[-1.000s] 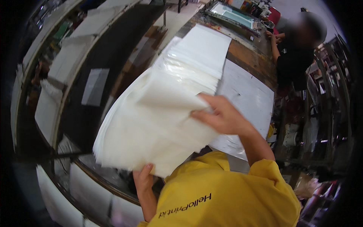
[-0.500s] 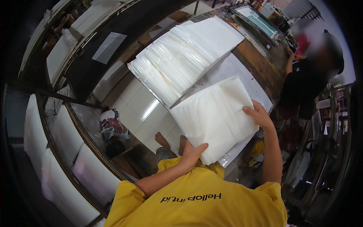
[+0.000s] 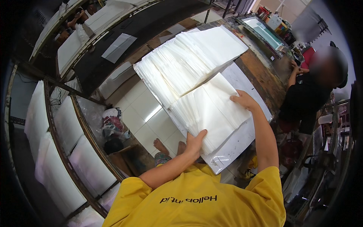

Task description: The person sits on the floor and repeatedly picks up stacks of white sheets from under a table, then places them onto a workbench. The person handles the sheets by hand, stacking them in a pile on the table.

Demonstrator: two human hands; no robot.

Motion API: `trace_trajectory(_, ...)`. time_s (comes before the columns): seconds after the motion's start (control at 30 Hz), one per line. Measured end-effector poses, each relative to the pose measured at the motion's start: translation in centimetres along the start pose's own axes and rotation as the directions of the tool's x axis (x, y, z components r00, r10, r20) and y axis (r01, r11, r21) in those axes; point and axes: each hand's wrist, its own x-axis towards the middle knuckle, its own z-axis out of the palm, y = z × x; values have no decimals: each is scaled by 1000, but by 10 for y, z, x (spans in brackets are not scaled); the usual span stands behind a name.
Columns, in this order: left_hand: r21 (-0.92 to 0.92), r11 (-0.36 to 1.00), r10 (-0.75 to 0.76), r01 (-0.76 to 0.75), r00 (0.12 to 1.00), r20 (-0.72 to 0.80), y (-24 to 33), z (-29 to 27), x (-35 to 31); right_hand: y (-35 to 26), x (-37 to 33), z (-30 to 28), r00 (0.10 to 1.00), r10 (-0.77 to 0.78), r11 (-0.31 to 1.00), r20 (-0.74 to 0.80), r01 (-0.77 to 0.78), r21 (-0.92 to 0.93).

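A stack of thin, milky white sheets (image 3: 215, 115) lies fanned over the near part of a pale board (image 3: 253, 87). At its near left corner, my left hand (image 3: 194, 143) grips the edge, thumb on top and the other fingers hidden beneath. My right hand (image 3: 245, 101) grips the right edge the same way, thumb over the top sheet. Beyond it, a larger fanned stack of the same white sheets (image 3: 181, 60) spreads across the board, its near edge touching or overlapping the held stack. Whether these are flat sheets or flat bags, I cannot tell.
A worn brown worktable (image 3: 261, 64) lies under the board's far side. Racks with white sheets (image 3: 94, 164) stand at left. A framed screen (image 3: 262, 32) rests at the far right. Beyond the table's right side is a person in black (image 3: 308, 90). White floor tiles (image 3: 145, 121) show at left.
Both hands have moved the smaller stack away from me and leftward, against the larger stack. More of the board's near corner shows. The view has shifted slightly.
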Motion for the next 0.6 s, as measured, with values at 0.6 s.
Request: trace_trajectory(0.6, 94, 996, 12, -4, 996, -84, 0, -2, -2, -17, -14, 61, 853, -493, 613, -175, 198, -765)
